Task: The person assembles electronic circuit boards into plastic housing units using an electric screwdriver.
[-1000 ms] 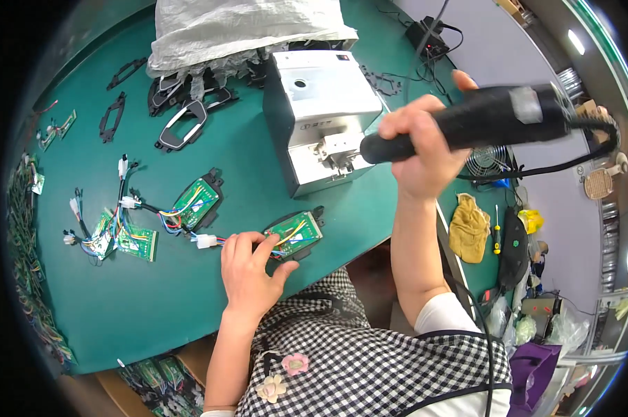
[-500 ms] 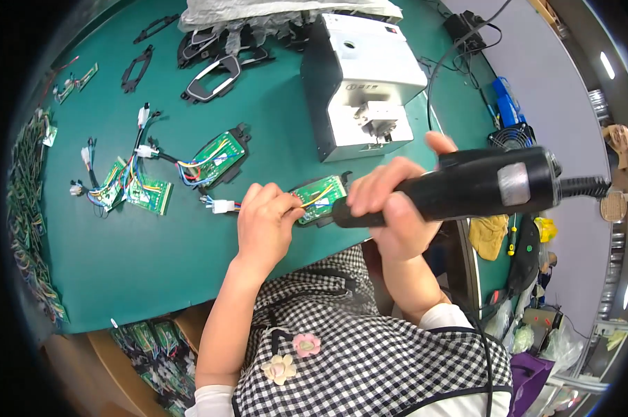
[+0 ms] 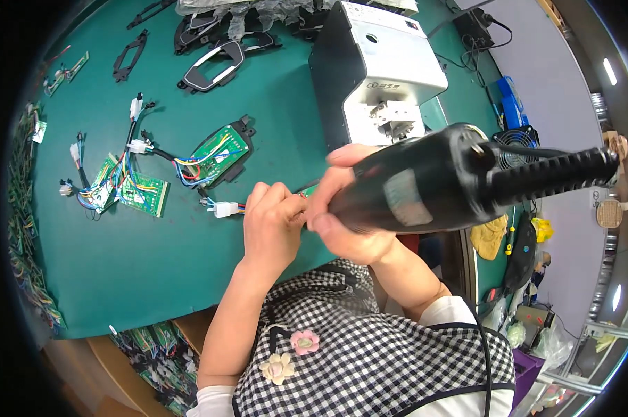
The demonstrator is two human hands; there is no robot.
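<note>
the right hand [image 3: 352,243] is closed around a black power tool [image 3: 425,191], thumb below and fingers above the front end. the left hand [image 3: 274,215] is bent, with thumb and fingertips drawn together at the edge of a circuit board [image 3: 311,189]; whether these grip the board, a wire or only press down cannot be told. the board lies on the green table [image 3: 154,278], between the two hands: just right of the left fingertips, and left of and under the right hand. both hands adjoin it, the left fingertips appearing nearer. its long axis is hidden. the long axis of the tool slants from the board up toward the right, with the ribbed cord end farthest from the hands; the tool tip is covered. of the board only a green sliver shows. coloured wires and a white plug [image 3: 225,209] extend left from beneath the left hand. farther left, a second board [image 3: 220,154] sits in a black frame, wires attached, well apart from the hands. a silver machine [image 3: 390,62] stands beyond the tool.
</note>
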